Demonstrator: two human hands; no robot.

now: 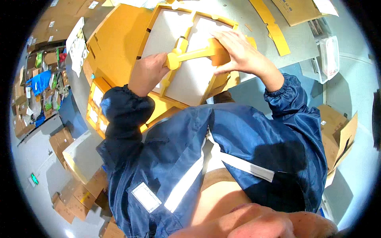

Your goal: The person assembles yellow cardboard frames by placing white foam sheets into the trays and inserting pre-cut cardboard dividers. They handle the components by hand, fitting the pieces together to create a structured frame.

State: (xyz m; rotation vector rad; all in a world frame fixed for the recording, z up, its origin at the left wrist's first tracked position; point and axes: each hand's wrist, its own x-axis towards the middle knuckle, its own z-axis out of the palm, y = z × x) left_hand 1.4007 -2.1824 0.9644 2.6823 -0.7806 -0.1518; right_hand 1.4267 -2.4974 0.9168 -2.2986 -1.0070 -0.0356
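Note:
A yellow cardboard piece point(194, 54) with a rounded end and a folded, boxy end spans the gap between my two hands. My left hand point(149, 73) is closed, its fingers pinching the rounded end. At the boxy end, the fingers of my right hand point(244, 53) lie over the top with the thumb below, gripping it. Beneath both hands lies a shallow yellow tray-like box point(174, 102) with pale panels inside. A yellow divider strip point(183, 41) with rounded tabs runs down its middle, partly hidden by the held piece.
A large yellow board point(119, 35) lies left of the box, with a smaller yellow frame point(93, 105) nearer me. Beyond my right hand are a flat yellow strip point(274, 33), brown cardboard point(295, 12) and clear plastic bins point(328, 59). Shelves at far left hold assorted goods.

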